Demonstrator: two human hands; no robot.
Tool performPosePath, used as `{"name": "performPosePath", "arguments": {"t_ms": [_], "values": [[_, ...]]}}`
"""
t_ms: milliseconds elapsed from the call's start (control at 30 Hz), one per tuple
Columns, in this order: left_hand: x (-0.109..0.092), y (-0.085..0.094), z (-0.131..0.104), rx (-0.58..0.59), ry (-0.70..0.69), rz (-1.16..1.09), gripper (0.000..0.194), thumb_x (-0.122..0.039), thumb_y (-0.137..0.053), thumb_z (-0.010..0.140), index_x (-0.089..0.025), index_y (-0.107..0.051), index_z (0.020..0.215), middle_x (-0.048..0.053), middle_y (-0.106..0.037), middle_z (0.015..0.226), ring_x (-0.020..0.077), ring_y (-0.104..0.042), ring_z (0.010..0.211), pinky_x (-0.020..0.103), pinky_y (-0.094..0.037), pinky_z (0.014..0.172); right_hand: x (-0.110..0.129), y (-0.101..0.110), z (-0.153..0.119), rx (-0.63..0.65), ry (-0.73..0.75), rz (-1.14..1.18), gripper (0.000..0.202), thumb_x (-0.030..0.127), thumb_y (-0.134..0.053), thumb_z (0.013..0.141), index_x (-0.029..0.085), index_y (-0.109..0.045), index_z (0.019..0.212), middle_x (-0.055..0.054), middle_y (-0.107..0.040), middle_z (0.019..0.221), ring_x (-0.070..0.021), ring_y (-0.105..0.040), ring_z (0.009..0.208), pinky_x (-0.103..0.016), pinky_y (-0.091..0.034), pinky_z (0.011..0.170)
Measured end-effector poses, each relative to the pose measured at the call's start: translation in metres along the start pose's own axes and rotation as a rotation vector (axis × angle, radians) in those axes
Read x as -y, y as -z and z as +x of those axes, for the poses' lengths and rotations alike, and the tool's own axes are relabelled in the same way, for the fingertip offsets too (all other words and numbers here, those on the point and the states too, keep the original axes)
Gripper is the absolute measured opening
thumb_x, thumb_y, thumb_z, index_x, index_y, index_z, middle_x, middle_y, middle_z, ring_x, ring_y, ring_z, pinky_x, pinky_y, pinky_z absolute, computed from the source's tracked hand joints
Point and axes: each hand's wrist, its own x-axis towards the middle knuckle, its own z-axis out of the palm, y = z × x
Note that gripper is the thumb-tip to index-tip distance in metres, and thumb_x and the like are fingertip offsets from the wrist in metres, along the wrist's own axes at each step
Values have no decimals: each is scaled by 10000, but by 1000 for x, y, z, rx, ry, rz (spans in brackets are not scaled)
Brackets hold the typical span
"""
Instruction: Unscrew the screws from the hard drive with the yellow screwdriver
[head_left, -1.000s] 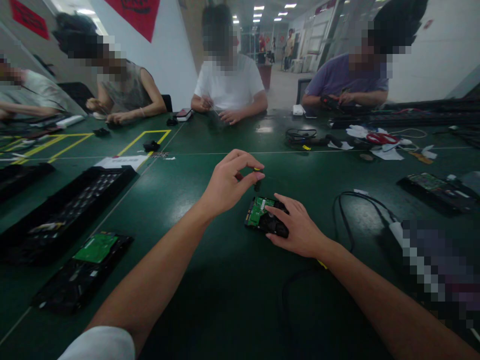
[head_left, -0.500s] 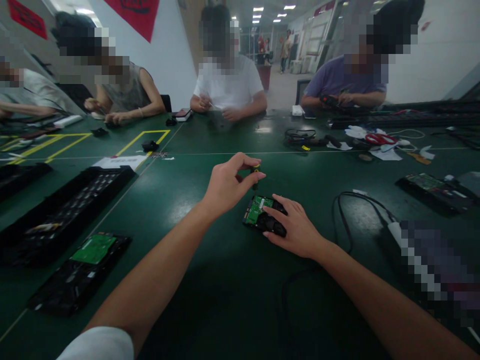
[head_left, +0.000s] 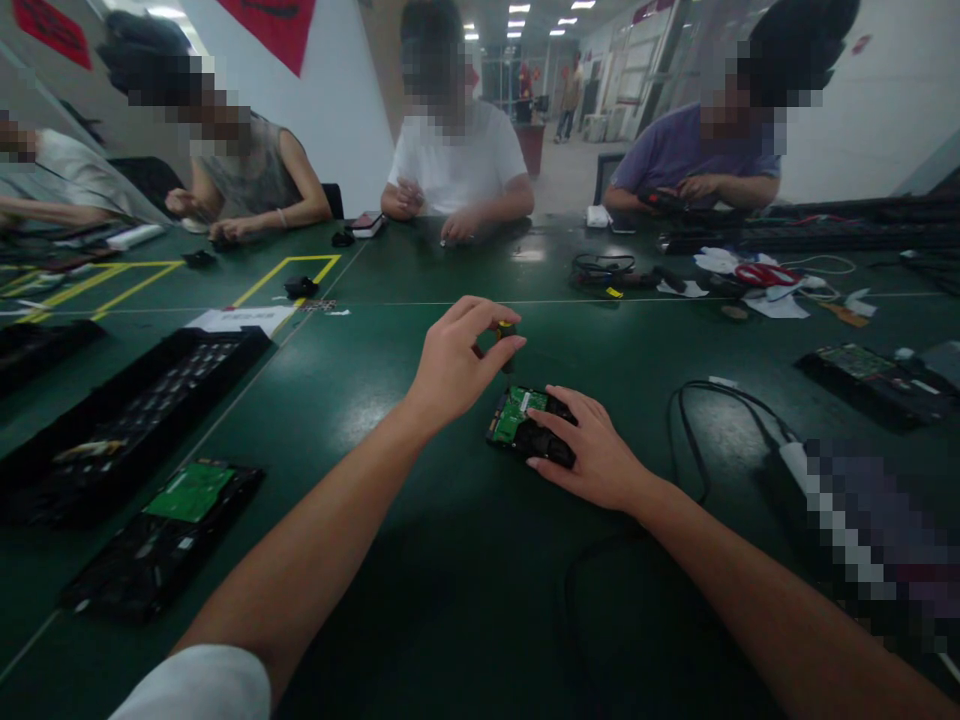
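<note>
My left hand (head_left: 465, 355) pinches 1 screwdriver (head_left: 507, 329) between thumb and fingertip; just below those fingers, my right hand (head_left: 600, 440) grips 1 hard drive (head_left: 512, 412).

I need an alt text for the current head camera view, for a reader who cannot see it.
The left hand pinches a small dark-and-yellow tool above the far edge of a hard drive, which the right hand steadies on a green table.

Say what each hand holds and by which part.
Left hand: a short black-and-yellow screwdriver-like tool, pinched near its top. Right hand: a rectangular black-and-green hard drive, held at its right end.
</note>
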Motion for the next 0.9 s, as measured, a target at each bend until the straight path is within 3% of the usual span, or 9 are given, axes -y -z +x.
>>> {"name": "performPosePath", "arguments": {"t_ms": [167,367,733,900], "values": [[0,4,2,14,-47,67,231,-137,-722,930,-228,-754,1140,46,-711,1104,174,-695,989,299,-594,835,-1,0,0,5,0,0,612,567,-660,968,254,-570,1486,-195,-424,1621,-423,-400,1501,-667,-343,1191],[4,2,1,61,-24,58,324,-119,-693,948,-224,-715,1254,53,-762,1255,187,-731,1041,324,-592,919,0,1,0,4,1,0,614,563,-665,968,242,-578,1484,-204,-433,1613,-426,-404,1497,-659,-350,1187],[-2,-5,-2,-9,-84,3,217,-267,-810,905,-189,-637,1010,46,-768,1094,162,-734,934,269,-586,759,1,2,1,21,-5,-17,627,562,-674,962,240,-573,1490,-205,-431,1607,-417,-414,1492,-662,-354,1189],[-1,-5,-2,-14,2,-93,272,-218,-779,911,-204,-645,1147,53,-685,1172,145,-729,932,206,-536,601,1,2,1,13,-5,-9,627,565,-674,959,237,-582,1485,-207,-443,1600,-411,-424,1487,-650,-358,1189]]}}
